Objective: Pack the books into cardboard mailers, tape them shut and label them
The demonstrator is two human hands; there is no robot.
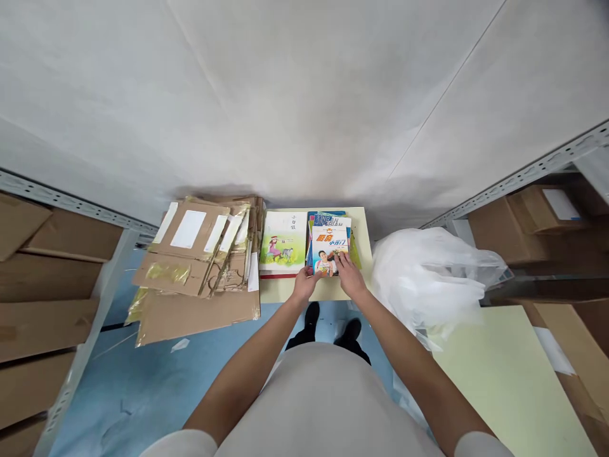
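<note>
A thin children's book (330,243) with orange and blue lettering and a child on its cover lies on top of a stack of colourful books (328,220). At its lower left corner, my left hand (305,284) is closed on the edge, thumb on the cover. The fingers of my right hand (349,273) are apart and rest on the cover's lower right part; its thumb is hard to make out. Just left of this stack lies a larger white and green picture book (284,241), with a red edge showing below it.
The books rest on a small pale table (280,293) against a grey wall. Flattened cardboard boxes (200,311) pile up on the left. A white plastic bag (423,279) bulges on the right beside another pale tabletop (509,374). Shelves with cartons (57,285) flank both sides.
</note>
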